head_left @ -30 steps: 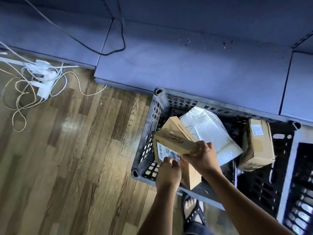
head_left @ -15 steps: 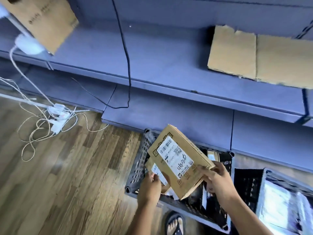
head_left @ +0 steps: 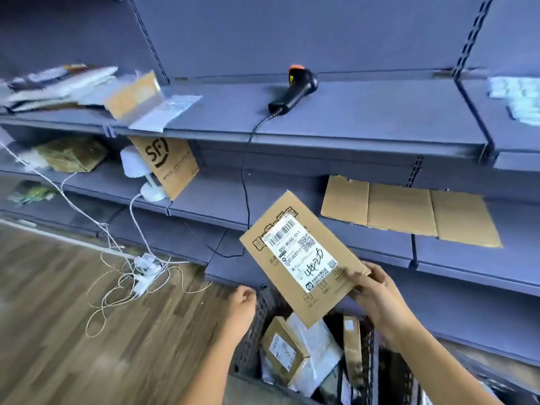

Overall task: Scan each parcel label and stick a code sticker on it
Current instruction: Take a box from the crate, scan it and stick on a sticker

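- Cardboard parcel (head_left: 321, 287) is rising clear of the crate (head_left: 255, 323) since the earlier frame, label (head_left: 301, 255) facing up.
- Right hand (head_left: 377, 290) is gripping its lower corner; left hand (head_left: 242, 299) is hanging loosely curled, empty.
- Scan step is beginning: barcode scanner (head_left: 295, 89) is lying on the shelf (head_left: 380, 112), likely needing fetching.

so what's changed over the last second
The right hand has lifted the flat cardboard parcel up out of the crate, its label now facing up. The left hand has let go and holds nothing beside the crate. The other parcels stay in the crate; the right hand keeps its grip.
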Motion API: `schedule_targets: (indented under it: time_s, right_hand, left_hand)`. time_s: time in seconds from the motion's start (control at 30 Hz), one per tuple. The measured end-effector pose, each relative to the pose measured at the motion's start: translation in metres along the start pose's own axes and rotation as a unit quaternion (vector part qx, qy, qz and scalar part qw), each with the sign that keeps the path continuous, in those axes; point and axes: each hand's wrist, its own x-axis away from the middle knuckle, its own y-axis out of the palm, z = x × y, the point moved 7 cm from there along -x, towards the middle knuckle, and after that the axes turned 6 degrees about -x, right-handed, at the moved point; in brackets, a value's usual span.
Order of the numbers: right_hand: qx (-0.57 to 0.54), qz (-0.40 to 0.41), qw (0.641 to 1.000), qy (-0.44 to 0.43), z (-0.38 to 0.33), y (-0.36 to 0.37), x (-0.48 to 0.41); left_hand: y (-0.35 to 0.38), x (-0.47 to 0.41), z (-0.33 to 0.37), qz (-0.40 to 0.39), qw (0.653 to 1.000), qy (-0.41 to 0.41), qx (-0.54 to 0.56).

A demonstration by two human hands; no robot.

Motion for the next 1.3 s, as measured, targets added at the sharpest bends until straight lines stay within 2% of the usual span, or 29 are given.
schedule_targets:
  time_s: [0.13,0.3,0.5,0.8,1.03,1.3]
  right_hand:
    - [-0.045,-0.031,0.997,-0.055,-0.067,0.036,0.026]
    - [-0.058,-0.045,0.993,-0.092,-0.107,0.096,0.035]
    - [-0.07,-0.077,0.986,-0.129,-0.109,0.187,0.015]
    - [-0.118,-0.046,0.975,-0.185,-0.123,0.295,-0.034]
    - [-0.148,-0.012,0.968,-0.204,-0.135,0.308,-0.061]
    - [-0.146,-0.023,0.966,-0.212,-0.158,0.315,-0.097]
  left_hand:
    - [-0.052,0.031,0.043,0.012,0.998,0.048,0.037]
    - [-0.107,0.037,0.07,0.033,0.994,0.074,0.076]
    - [-0.177,-0.004,0.1,0.023,0.99,0.129,0.046]
    - [-0.267,-0.082,0.146,-0.021,0.977,0.188,0.097]
    - [-0.272,-0.095,0.2,-0.093,0.949,0.199,0.225]
    - [-0.252,-0.101,0.245,-0.193,0.905,0.29,0.244]
